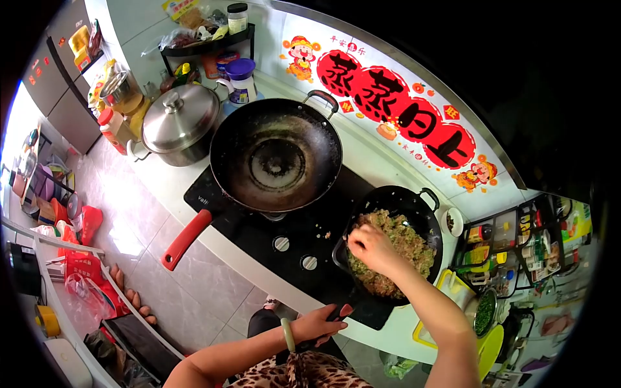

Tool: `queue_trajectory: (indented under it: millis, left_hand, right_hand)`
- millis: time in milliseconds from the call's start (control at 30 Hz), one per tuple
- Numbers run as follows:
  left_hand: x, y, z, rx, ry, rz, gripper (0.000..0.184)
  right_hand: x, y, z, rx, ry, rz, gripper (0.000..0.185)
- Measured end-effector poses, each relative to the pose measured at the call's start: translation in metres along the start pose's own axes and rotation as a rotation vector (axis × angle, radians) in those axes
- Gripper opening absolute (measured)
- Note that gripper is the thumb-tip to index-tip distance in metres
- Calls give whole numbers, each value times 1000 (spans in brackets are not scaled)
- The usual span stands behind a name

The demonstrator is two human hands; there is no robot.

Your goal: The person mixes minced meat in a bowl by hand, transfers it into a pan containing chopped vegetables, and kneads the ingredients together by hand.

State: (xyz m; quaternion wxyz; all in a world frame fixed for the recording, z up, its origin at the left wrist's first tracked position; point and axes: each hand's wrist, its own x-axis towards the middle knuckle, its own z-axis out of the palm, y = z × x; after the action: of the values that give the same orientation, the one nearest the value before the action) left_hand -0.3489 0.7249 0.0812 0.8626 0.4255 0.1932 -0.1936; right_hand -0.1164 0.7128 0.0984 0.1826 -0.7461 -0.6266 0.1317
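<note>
My right hand (370, 246) is over the left side of a black wok (427, 223), its fingers curled together. What they pinch, if anything, is hidden. A crumbly, minced-looking mixture (404, 242) of pale brown and green fills much of this wok. Below the cooktop's front edge, my left hand (318, 325) is closed around a dark handle (335, 314) with a reddish end. I cannot make out what that handle belongs to. A larger wok (275, 155) with a red handle (186, 240) sits to the left, with no food visible in it.
A lidded steel pot (181, 123) stands left of the large wok. Two knobs (310, 262) are on the black cooktop (259, 242). At right are a small white bowl (453, 222), a bowl of chopped greens (485, 312) and a bottle rack (511, 242).
</note>
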Motion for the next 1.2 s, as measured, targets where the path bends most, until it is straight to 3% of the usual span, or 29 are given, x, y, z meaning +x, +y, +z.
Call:
queue_trajectory:
  millis: [33,67,167,267,300,467,533,600,667,733,833,967,1200]
  left_hand:
    - [0,1,0,-14,-12,2,27]
    - [1,1,0,-14,-13,5,27]
    - [1,1,0,-24,-23,12,27]
    - [0,4,1,-28,-18,10,27]
    - [1,3,1,-29,-13,5,27]
    - [1,-1,1,-33,-6,-3,27]
    - [0,1,2,-13,12,-15,28]
    - [0,2,2,-17,7,-17,28]
    - [-1,5,2,-10,1,-11,27]
    - [-3,7,3,-8,20,-23,27]
    - [-1,4,1,-11,0,-13,26]
    - [2,-3,-1,-12,5,2,26]
    - [-1,3,2,-11,5,-4,25]
  right_hand:
    - [-9,4,-2,-22,41,-159,14]
    - [-20,5,-7,-25,40,-161,14]
    - [-36,-15,-39,-219,-336,76,16]
    - [-26,1,-40,-66,-267,26,16]
    - [-20,-7,-43,-30,-138,-30,17]
    - [3,-21,-23,1,-144,66,16]
    - [7,-21,-7,-48,-160,185,16]
    - [2,-10,4,-65,-117,165,17]
    - [-3,-1,2,-397,-97,71,19]
    - [-4,2,-5,-414,-124,104,17]
    - [-10,-10,-22,-41,-76,144,12]
    - [-3,-20,-19,26,-12,117,11]
    - [11,-13,1,63,-35,268,13]
